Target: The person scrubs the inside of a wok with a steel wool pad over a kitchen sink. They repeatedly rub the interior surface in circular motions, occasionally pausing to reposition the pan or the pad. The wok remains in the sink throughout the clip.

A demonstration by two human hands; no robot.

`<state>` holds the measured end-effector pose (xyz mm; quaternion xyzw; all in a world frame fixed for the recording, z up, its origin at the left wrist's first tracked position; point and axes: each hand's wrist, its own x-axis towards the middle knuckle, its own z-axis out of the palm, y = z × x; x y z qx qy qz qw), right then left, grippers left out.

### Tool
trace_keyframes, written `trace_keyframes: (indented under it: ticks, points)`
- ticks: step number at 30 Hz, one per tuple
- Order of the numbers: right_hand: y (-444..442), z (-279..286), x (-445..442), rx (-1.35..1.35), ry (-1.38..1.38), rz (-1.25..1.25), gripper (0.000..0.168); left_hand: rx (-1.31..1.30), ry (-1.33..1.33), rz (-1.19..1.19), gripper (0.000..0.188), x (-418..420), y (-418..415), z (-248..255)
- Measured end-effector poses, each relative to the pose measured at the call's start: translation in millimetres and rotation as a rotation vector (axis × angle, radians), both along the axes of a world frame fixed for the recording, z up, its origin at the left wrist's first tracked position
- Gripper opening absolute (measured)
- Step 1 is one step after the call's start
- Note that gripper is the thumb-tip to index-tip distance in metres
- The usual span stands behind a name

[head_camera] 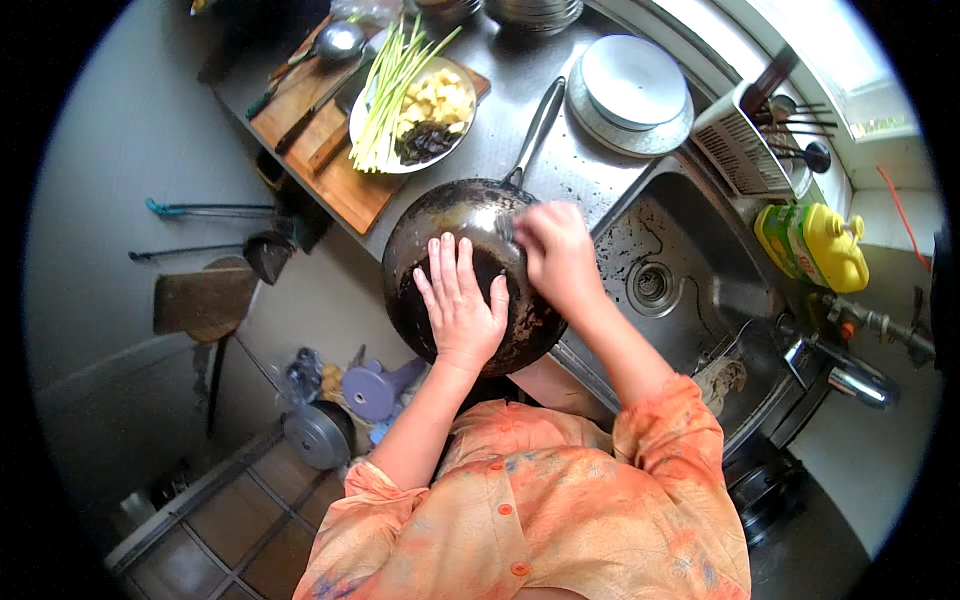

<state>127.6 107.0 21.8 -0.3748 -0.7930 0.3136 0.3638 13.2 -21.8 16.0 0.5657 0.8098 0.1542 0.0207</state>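
Note:
A wok (457, 206) lies bottom up at the counter's front edge, its handle (541, 124) pointing away from me. Dark burnt patches and bare shiny metal show on its underside. My left hand (466, 307) rests flat on the wok's bottom, fingers spread, with nothing in its grasp. On the upper right of the underside, my right hand (556, 244) is blurred and closed around a small grey scrubber (505, 225), which looks like steel wool. Most of the scrubber is hidden by the fingers.
Behind the wok, a plate (386, 166) holds green stalks, cut yellow pieces and dark fungus, beside a wooden cutting board (360, 202) with a knife (304, 124). Stacked plates (634, 82) stand right of the handle. A steel sink (630, 240), yellow jug (814, 247) and utensil caddy (739, 150) are further right.

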Motion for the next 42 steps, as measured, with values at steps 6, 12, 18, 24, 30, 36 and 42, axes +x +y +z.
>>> trace_keyframes:
  ticks: [6, 12, 18, 24, 30, 36, 42]
  points:
    - [23, -3, -3, -0.062, -0.134, 0.077, 0.008, -0.003, -0.030, 0.018, 0.069, -5, -5, 2]
    - [-7, 8, 13, -0.076, -0.162, 0.005, 0.011, -0.022, -0.064, 0.002, 0.070, -7, -6, 2]
    - [23, 0, -11, -0.069, -0.157, 0.083, 0.008, -0.040, -0.040, 0.002, 0.071, -9, -6, 3]
    - [0, 11, 2, -0.076, -0.185, 0.068, 0.007, -0.046, -0.016, 0.001, 0.072, -7, -3, 0]
    - [10, 6, -9, -0.062, -0.188, 0.082, 0.005, -0.045, -0.017, 0.013, 0.073, -8, -7, -2]
    - [7, 10, -18, -0.088, -0.182, 0.044, 0.007, -0.016, -0.013, 0.025, 0.074, -5, -4, -2]
    - [-1, 12, -4, -0.086, -0.199, 0.031, 0.005, -0.014, -0.017, 0.035, 0.073, -5, -5, -3]
